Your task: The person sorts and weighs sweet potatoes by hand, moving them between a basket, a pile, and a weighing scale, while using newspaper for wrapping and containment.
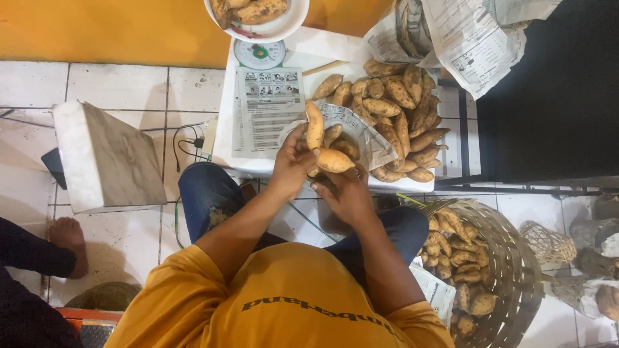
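Centre of frame: left hand (291, 161) wrapped around the lower part of a long sweet potato (314, 125), held upright, thumb side toward the camera. Right hand (348, 193) closed on a second sweet potato (334, 160), lying crosswise just below the first; the two roots touch or nearly touch.

Both sit over the mouth of a clear plastic bag (361, 132) that already holds a few roots, on the sheet of newspaper (267, 106).

Handling, as a judgement: firm, dense roots, stiff, no give. Skin looks dry, dusty and rough, so grip should be good. Tapered ends could snap; mid-body hold is safest. The bag is thin and limp, and may sag under load.

Around: loose pile of sweet potatoes (403, 119) to upper right, woven basket (516, 270) of more at lower right, a scale dial (260, 53) under a white bowl (284, 26) at top centre.
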